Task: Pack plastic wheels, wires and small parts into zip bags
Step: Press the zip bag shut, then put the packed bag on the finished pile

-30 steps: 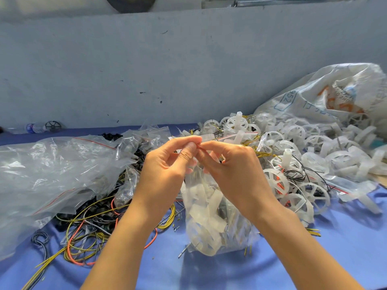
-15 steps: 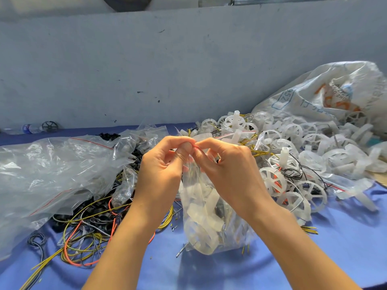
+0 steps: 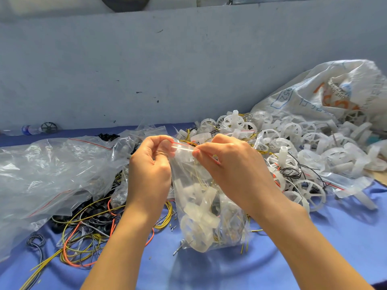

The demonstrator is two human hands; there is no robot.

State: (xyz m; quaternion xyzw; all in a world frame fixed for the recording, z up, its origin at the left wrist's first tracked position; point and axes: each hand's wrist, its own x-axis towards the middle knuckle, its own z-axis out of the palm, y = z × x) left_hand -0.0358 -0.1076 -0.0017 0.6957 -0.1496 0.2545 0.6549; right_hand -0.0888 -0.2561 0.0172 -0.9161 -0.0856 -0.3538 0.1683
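Zip bag (image 3: 199,208) in both hands' (image 3: 149,170) (image 3: 232,168) pinch

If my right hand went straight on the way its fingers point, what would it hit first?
Probably the left hand, which pinches the same zip bag top just across from the right hand.

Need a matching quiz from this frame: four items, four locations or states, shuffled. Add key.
Items
1. filled zip bag
2. loose white wheels
3. wire tangle
4. water bottle

Places or states
A. lying far left at the back
B. pinched at its top strip by the left hand and the right hand
C. heaped to the right of the hands
D. spread low on the left, beside the held bag

Pairs: 1-B, 2-C, 3-D, 4-A
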